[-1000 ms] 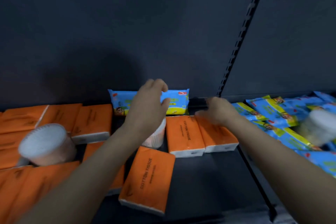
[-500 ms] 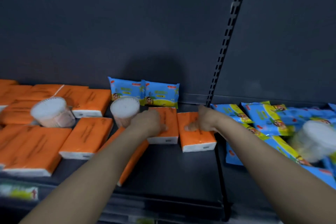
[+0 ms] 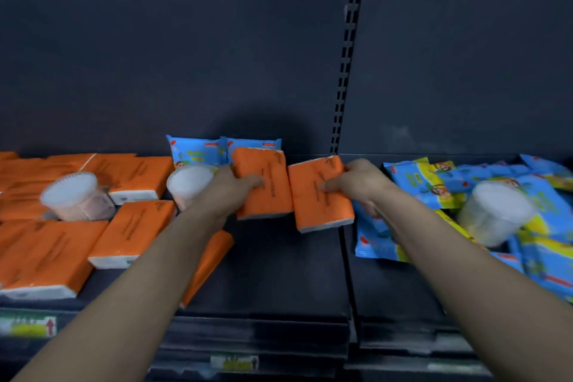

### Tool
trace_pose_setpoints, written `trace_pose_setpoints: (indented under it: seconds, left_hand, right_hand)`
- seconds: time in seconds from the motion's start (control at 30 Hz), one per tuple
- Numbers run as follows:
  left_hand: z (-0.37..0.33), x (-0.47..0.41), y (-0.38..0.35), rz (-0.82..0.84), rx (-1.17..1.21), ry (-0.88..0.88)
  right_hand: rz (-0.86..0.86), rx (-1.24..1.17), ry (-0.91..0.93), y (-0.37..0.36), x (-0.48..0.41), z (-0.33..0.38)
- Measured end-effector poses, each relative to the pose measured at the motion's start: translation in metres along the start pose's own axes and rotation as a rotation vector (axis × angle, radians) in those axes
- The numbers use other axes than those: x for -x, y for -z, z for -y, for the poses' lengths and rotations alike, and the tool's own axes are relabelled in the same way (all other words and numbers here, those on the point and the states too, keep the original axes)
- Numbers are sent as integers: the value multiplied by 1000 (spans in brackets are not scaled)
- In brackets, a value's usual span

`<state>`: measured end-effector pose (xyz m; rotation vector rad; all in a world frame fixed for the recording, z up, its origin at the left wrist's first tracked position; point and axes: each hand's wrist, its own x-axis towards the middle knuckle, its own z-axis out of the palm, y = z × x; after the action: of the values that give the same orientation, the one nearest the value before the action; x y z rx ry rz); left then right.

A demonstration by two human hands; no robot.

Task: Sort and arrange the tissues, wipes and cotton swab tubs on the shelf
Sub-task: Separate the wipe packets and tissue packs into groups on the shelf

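Note:
My left hand [image 3: 231, 191] grips an orange tissue pack [image 3: 267, 186] lifted off the dark shelf [image 3: 273, 276]. My right hand [image 3: 359, 183] grips a second orange tissue pack [image 3: 319, 195] beside it, also raised and tilted. Two blue wipe packs [image 3: 201, 150] stand against the back panel behind them. One cotton swab tub [image 3: 187, 181] stands just left of my left hand, another [image 3: 76, 195] among the orange packs further left, and a third [image 3: 496, 211] lies on the blue wipes [image 3: 434, 183] piled at the right.
Several orange tissue packs [image 3: 133, 229] lie flat across the left half of the shelf. One more orange pack [image 3: 207, 263] lies partly under my left forearm. A slotted upright post [image 3: 344, 71] splits the two shelf bays. Price labels [image 3: 28, 324] run along the front edge.
Both hands went from pressing on the two orange packs lying flat to gripping them and lifting them off the shelf. The packs now hang tilted in front of the blue wipes.

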<state>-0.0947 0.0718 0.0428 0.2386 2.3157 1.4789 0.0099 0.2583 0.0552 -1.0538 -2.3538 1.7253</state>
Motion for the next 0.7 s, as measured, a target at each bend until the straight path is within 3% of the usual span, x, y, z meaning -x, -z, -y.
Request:
trace_pose_setpoints:
  seconds: [0.17,0.27,0.47,0.7]
  left_hand:
    - [-26,1,-24,113,276,-42]
    - [-42,6,-54,193,345,-89]
    - [-88,40,-133,456,327,-201]
    - [-142,87,-233,580,266,-307]
  right_hand:
    - [-207,-232,106,32,25,-5]
    - [-372,-194,149,61,40,-18]
    - [-605,-257,112,132,87,-50]
    - [-780,-292,87,234,137,-96]
